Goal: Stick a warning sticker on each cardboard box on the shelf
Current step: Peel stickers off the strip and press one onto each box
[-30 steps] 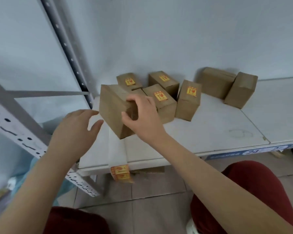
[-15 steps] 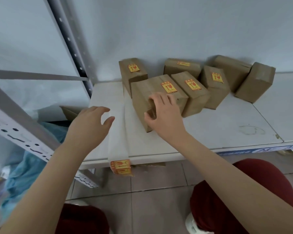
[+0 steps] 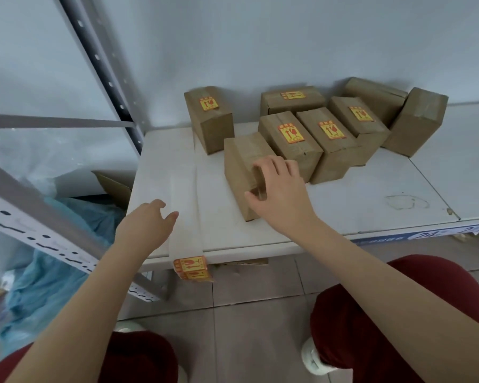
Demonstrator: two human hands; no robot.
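My right hand [image 3: 281,196] grips a plain cardboard box [image 3: 242,164] that rests on the white shelf [image 3: 343,200], with no sticker showing on it. Behind it stand several boxes with yellow-and-red warning stickers, the nearest [image 3: 289,142] touching it. Two unstickered boxes [image 3: 415,125] lean at the back right. My left hand [image 3: 147,225] hovers open over the shelf's left front, above a white backing strip [image 3: 184,205]. The strip hangs over the shelf's edge and carries warning stickers [image 3: 191,268] at its end.
A grey perforated shelf upright [image 3: 105,67] rises at the left, with a slanted rail [image 3: 39,225] below it. Blue plastic sheeting [image 3: 53,272] lies on the floor at the left. My knees in dark red trousers [image 3: 398,313] are under the shelf's front edge.
My right hand has set the plain box down from a tilted, lifted pose onto the shelf. My left hand has drifted right toward the sticker strip.
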